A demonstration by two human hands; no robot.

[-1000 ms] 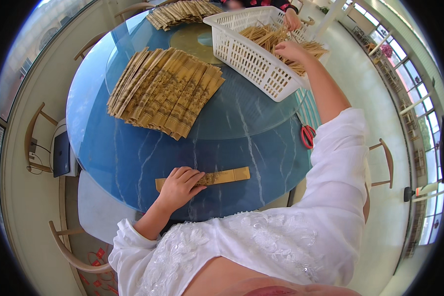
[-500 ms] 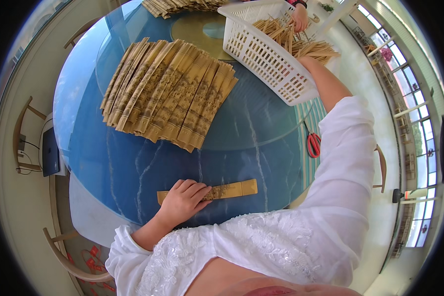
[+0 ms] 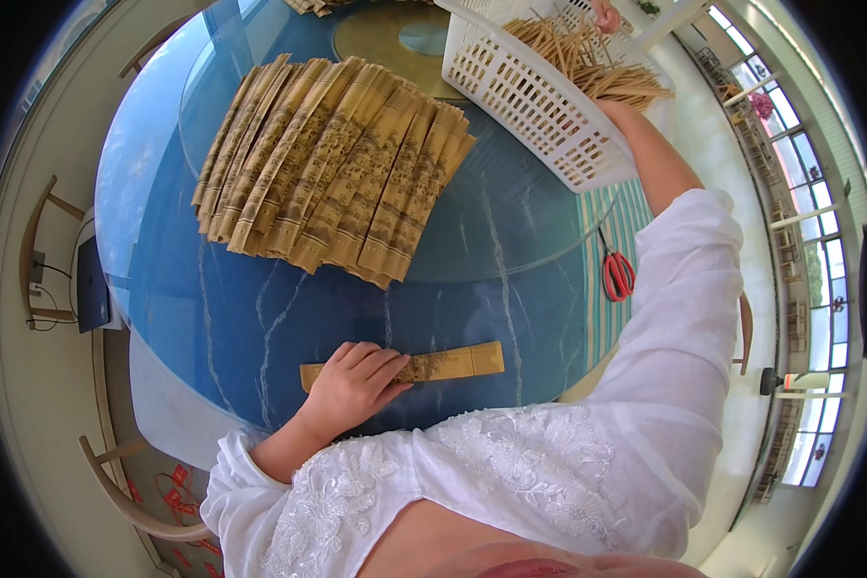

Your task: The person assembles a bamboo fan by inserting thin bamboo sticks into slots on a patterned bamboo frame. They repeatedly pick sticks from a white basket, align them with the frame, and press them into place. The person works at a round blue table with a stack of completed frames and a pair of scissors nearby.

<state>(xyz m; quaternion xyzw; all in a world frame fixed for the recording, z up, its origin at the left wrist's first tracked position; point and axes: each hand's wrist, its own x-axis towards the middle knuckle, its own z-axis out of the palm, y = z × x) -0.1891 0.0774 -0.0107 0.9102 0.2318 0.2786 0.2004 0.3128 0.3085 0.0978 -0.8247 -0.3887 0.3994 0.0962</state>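
My left hand (image 3: 354, 387) presses down on a long gold paper chopstick sleeve (image 3: 458, 362) at the near edge of the table, its fingers together and curled over the sleeve. The sleeve has dark print and lies crosswise. My right arm stretches to the far right, and my right hand (image 3: 618, 114) dips past the rim of a white slotted plastic basket (image 3: 539, 120). The basket hides its fingers. Inside lie many loose wooden chopsticks (image 3: 588, 63). Beyond the left hand, a broad overlapping stack of matching gold sleeves (image 3: 332, 169) is fanned out.
Red-handled scissors (image 3: 617, 276) rest on a striped cloth (image 3: 602, 313) by my right forearm. Another person's hand (image 3: 605, 15) is at the basket's far side. A glass turntable covers part of the round blue table (image 3: 453, 318). A wooden chair (image 3: 130, 501) stands at lower left.
The other person's hand has drawn back toward the top edge. My left hand keeps its hold on the sleeve, and my right hand stays in the basket. The view has shifted slightly.
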